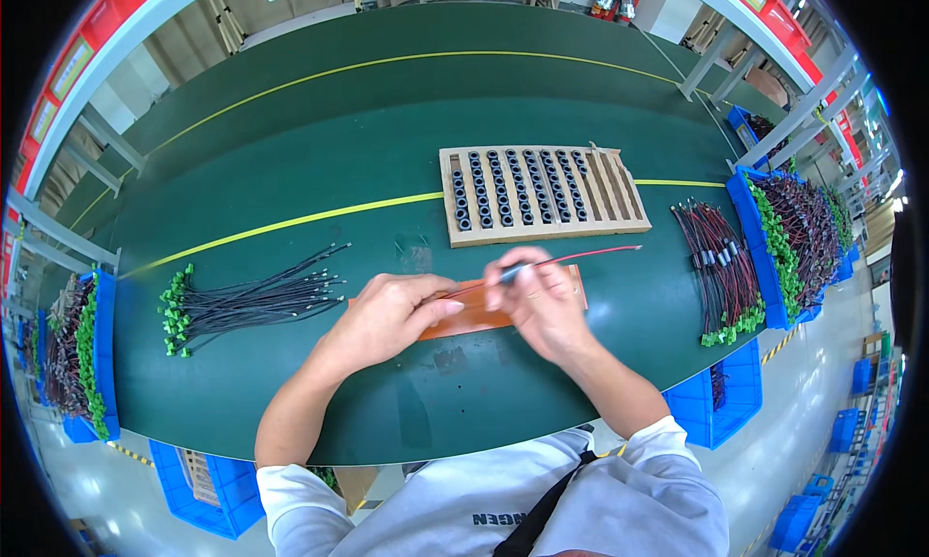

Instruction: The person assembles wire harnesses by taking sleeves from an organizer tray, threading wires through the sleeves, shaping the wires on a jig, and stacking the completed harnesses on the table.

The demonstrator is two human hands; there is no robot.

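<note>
While my forearms come up from the lower edge of the head view, both hands meet just below the frame's centre, over the green bench top [290,383]. My left hand [387,315] lies palm down with fingers half curled; its fingertips press on the near end of a red-and-black wire [581,257] where that wire crosses a flat orange-brown board [464,320]. My right hand [542,301] is curled tight, thumb and forefinger pinching a small dark sleeve on the same wire. The wire's free end runs right and slightly up from that pinch, ending near the lower right corner of the wooden tray [455,223]. That tray sits just above my hands, its slots filled with rows of black ring cores [513,189], the rightmost slots bare.

Left of centre: a loose bundle of dark wires with green connectors [247,301]. Right of centre: a second heap, red and black wires [721,267], beside a blue bin [750,218] at the bench edge. Another blue bin [104,363] sits at far left.
</note>
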